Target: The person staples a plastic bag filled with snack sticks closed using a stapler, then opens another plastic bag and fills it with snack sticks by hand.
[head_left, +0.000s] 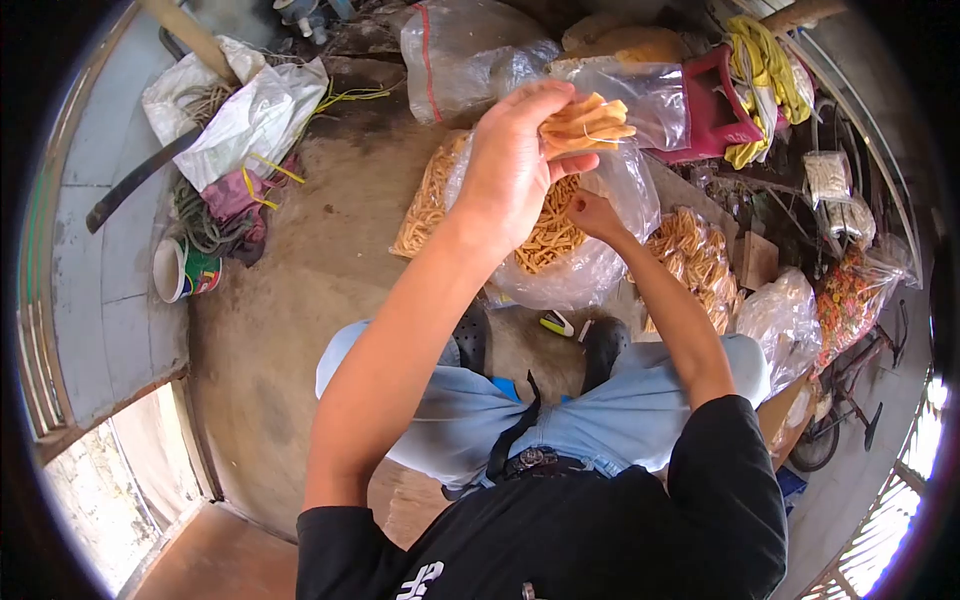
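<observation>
My left hand (512, 160) is raised in front of me. Its fingers and thumb are closed around a small bunch of golden snack sticks (588, 124); whether a clear wrapper covers them, I cannot tell. Below it, my right hand (595, 215) is curled closed at the edge of a heap of brown snack sticks (545, 238). What its fingers hold, if anything, is hidden. The heap lies in a large open clear plastic bag (600, 280). Just beyond my left hand is a sheet of clear plastic (650, 95).
Filled snack packets (690, 260) are piled on the right, with another snack bag (425, 200) at left. A green stapler (556, 323) lies between my feet. Farther out are a red plastic chair (715, 105), a white sack (245, 120) and a tipped bucket (185, 270).
</observation>
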`<state>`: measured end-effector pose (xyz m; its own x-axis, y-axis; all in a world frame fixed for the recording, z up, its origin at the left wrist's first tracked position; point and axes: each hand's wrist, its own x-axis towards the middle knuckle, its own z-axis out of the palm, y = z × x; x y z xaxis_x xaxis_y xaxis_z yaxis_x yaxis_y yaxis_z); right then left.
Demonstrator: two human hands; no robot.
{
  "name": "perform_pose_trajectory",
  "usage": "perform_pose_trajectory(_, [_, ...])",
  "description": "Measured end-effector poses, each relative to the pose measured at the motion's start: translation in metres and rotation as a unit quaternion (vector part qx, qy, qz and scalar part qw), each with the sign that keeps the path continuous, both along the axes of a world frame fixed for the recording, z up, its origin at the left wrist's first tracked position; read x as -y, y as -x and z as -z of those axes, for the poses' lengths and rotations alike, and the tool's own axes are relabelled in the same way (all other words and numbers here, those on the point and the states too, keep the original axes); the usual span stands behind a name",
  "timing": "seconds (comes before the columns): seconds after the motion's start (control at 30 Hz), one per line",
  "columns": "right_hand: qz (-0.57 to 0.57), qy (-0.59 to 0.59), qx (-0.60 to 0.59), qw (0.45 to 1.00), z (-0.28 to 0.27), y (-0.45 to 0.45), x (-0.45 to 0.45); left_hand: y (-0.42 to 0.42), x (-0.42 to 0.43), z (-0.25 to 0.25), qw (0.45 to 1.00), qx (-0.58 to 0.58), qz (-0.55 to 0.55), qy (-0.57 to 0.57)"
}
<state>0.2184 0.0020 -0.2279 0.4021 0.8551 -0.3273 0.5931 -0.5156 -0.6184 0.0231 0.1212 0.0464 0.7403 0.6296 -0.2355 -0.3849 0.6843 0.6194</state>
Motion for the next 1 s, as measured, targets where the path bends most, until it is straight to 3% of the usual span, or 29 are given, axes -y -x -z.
perform_pose_trajectory(0.07, [-0.045,0.055,0.013,0.997,-0.007,0.0,0.001,-0.003,-0.001,0.004,1.0,-0.001,0.005,0.004])
perform_pose_trajectory(0.23, [-0.215,0.01,0.111,0.97,-0.006,-0.003,0.001,-0.009,-0.002,0.006,1.0,-0.007,0.006,0.012])
perform_pose_trajectory(0.73, [-0.22,0.029,0.001,0.975,0.01,-0.011,0.009,-0.006,-0.011,0.007,1.0,-0.015,0.001,0.001])
perform_pose_trajectory(0.83, [-0.266,-0.028,0.027,0.963,0.01,-0.011,0.014,-0.004,-0.01,0.003,1.0,-0.014,0.005,-0.004])
perform_pose_trajectory(1.0, [-0.303,0.005,0.09,0.949,0.003,-0.002,0.02,0.001,-0.011,-0.001,1.0,-0.016,0.005,-0.008])
